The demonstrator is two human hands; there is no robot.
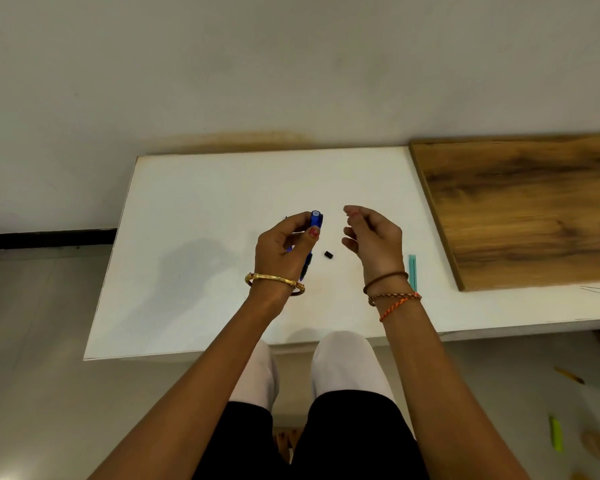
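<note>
Over the white worktop (194, 271), left hand (283, 244) gripping a blue pen (315, 221), right hand (373, 237) loosely curled, holding nothing, small black cap (328, 254) lying between them.

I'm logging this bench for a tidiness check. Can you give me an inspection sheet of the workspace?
Surface: white table, with a wooden board lying on its right part.
Job's things: blue pen held above the table; small black piece on the table between the hands.
Clutter: teal stick on the table beside the right wrist.
Grips: left hand grips the blue pen; right hand loosely curled, nothing visible in it.
Cables: nothing seen.
Surroundings: pale wall; yellow-green item and pencil on the floor at right.
</note>
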